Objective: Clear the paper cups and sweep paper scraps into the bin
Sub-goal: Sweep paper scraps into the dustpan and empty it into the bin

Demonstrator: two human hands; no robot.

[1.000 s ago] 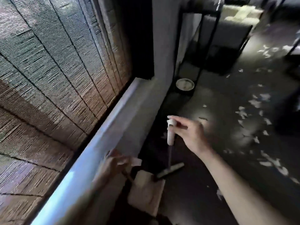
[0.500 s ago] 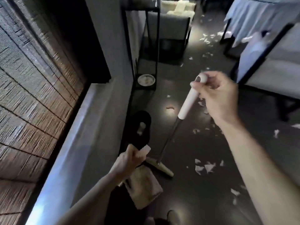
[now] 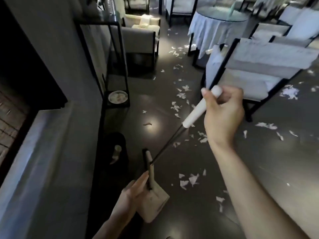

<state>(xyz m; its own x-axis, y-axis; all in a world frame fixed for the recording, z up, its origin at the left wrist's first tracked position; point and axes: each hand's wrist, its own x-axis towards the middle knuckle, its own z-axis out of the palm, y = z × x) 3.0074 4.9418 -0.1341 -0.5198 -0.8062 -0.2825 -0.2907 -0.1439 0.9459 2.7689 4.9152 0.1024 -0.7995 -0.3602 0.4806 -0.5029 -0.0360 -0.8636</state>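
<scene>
Since half a second ago the head of the long white-gripped broom (image 3: pixel 196 113) has come off the floor beside the pan and now shows end-on just above the left hand (image 3: pixel 132 195). That hand, nearest the camera, grips the stem of a flat beige plastic dustpan (image 3: pixel 156 203). One finger lies straight up the stem and the rest are hidden behind it. Whether the pan carries anything cannot be told. The right hand (image 3: pixel 223 114) curls its fingers round the broom's grip, and the thin dark shaft slopes down-left from it. Torn white paper scraps (image 3: pixel 189 181) lie scattered over the dark glossy floor (image 3: pixel 276 161), thicker farther off. Left of the broom head a black round-mouthed bin (image 3: pixel 120 140) nearly melts into shadow, and the pale object inside is too dim to name. Beyond, a round white dish (image 3: pixel 118 97) sits on the bottom shelf of a black metal-frame stand (image 3: pixel 117 105), its contents blurred. Farther still are a black-framed chair with white cushions (image 3: pixel 259 66) and a round table in a white cloth (image 3: pixel 215 31).
</scene>
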